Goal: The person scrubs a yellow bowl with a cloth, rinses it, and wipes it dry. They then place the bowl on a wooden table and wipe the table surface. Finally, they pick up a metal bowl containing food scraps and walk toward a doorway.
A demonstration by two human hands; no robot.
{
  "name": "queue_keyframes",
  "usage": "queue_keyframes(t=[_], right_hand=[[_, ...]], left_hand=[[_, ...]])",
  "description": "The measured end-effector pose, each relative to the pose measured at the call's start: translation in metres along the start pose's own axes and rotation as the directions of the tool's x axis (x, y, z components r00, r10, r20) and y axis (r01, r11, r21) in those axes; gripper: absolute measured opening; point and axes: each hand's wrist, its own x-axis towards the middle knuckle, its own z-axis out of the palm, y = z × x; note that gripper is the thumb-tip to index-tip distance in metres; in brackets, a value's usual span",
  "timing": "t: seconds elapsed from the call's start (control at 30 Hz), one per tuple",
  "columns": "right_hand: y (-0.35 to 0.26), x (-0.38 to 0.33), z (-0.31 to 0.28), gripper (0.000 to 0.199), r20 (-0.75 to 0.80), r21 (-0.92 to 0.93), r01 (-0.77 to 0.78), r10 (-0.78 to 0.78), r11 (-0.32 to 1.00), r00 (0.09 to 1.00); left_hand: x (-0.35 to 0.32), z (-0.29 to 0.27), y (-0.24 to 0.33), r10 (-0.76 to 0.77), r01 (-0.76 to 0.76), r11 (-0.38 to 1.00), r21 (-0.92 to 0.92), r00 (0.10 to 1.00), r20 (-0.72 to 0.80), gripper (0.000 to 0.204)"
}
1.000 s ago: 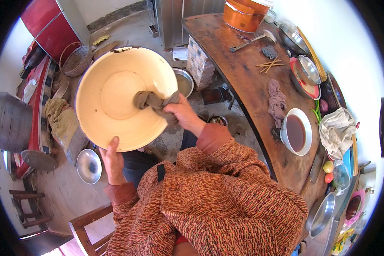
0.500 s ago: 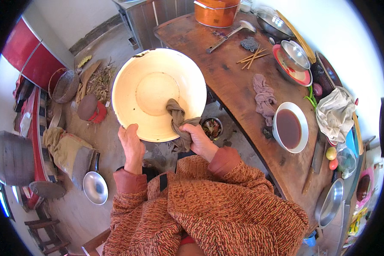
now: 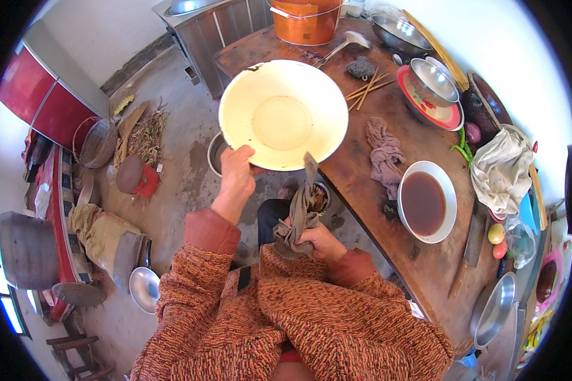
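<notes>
Clearly, the hands were apart, each with its own load. The left hand (image 3: 236,179) was clamped on the near rim of a cream basin (image 3: 283,120), thumb over the edge. The right hand (image 3: 322,241), lower and nearer the body, was closed around a bunched grey-brown cloth (image 3: 302,213) whose tip poked up by the basin's rim. From where I stood, the basin hung in the air, its inside tipped toward the person and a dark chip on its far edge. I judged the step in hand to be wiping it down, with the cloth off its inner face; another pass would have called for a steady left grip and the cloth lifted. Beyond, on the wooden surface (image 3: 356,176), lay a crumpled mauve cloth (image 3: 384,152), a white bowl (image 3: 452,203) of dark liquid and some chopsticks (image 3: 365,91). An orange bucket (image 3: 305,22) stood farther off.
</notes>
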Motion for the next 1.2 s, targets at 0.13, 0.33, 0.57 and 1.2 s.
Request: queue_keyframes(t=[0.13,0.33,0.57,1.2], right_hand=[[0.013,0.003,-0.024,0.042,0.035,-0.03,-0.026,0.027,0.999,0.999],[0.026,0.0,-0.041,0.053,0.114,-0.067,-0.072,0.079,0.995,0.99],[0.023,-0.006,-0.045,0.051,0.096,-0.044,-0.044,0.048,0.998,0.994],[0.018,-0.007,-0.045,0.053,0.028,0.073,0.004,-0.006,0.997,1.0]], left_hand=[[0.006,0.019,-0.011,-0.1,0.102,0.994,-0.028,0.992,0.08,0.038],[0.019,0.036,-0.028,-0.176,0.18,0.984,-0.003,0.97,0.169,0.038],[0.033,0.052,-0.041,-0.195,0.198,0.98,-0.006,0.967,0.163,0.038],[0.074,0.054,-0.04,-0.154,0.176,0.977,-0.119,0.972,0.176,0.04]])
